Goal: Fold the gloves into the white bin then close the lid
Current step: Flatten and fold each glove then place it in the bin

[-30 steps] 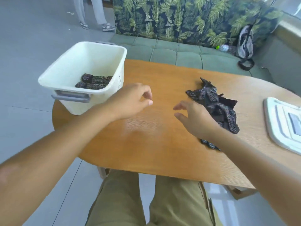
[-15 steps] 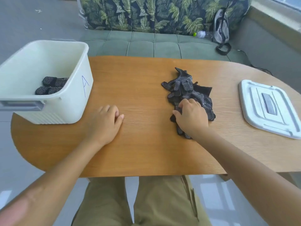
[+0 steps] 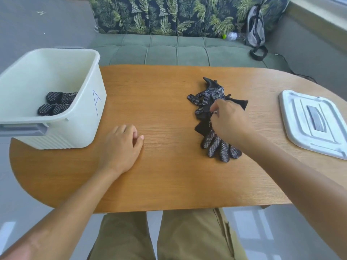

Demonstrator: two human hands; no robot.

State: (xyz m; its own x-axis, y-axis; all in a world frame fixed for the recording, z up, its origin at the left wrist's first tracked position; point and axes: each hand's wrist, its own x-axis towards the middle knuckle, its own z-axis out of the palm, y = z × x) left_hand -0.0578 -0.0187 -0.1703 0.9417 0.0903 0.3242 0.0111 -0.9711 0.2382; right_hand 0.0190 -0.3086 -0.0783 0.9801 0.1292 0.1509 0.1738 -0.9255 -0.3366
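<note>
A heap of black gloves with white dots (image 3: 210, 98) lies right of the table's middle. My right hand (image 3: 230, 119) pinches one glove (image 3: 219, 147) from that heap; its fingers trail toward me on the wood. My left hand (image 3: 121, 147) rests on the table with its fingers curled, holding nothing. The white bin (image 3: 88, 107), marked with a blue letter A, stands at the left end and holds folded gloves (image 3: 56, 104). The white lid (image 3: 315, 122) with a grey handle lies flat at the right end.
The oval wooden table (image 3: 159, 184) has bare wood between my hands. Behind it runs a green bench (image 3: 169, 49) with leaf-print cushions, a plastic bottle (image 3: 231, 36) and a grey backpack (image 3: 255, 29). My knees show below the table's near edge.
My right hand went from pressing flat on the heap to pinching one glove and pulling it up and toward me. My left hand came down and stays resting on the table.
</note>
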